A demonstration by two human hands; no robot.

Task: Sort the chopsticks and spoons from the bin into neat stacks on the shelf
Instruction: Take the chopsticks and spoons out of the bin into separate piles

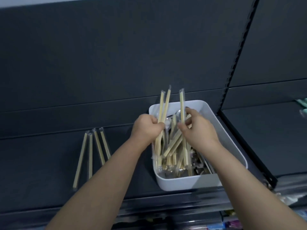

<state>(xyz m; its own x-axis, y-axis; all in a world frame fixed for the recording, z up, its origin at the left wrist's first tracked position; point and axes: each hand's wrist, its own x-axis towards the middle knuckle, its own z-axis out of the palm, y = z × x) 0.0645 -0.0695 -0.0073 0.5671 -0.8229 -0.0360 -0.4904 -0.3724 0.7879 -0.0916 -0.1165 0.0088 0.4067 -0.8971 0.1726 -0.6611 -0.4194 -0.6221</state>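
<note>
shelf [49,155]: l hand [147,127], r hand [197,128] grip chopsticks [163,107] (above bin [207,104]).

- Dim, flat light; the dark shelf [41,171] swallows most of it, with 1 pale strip along the top edge at 11 o'clock.
- The white bin [191,181], toward 4 o'clock, is the brightest patch; shadows are soft and faint.
- Motion blur softens the left hand [147,127], the right hand [197,128] and the chopsticks [163,105] they grip.
- Wide-angle bend tilts the upright [239,52] at 2 o'clock.
- The 5 o'clock corner is out of focus, its colours smeared.
</note>
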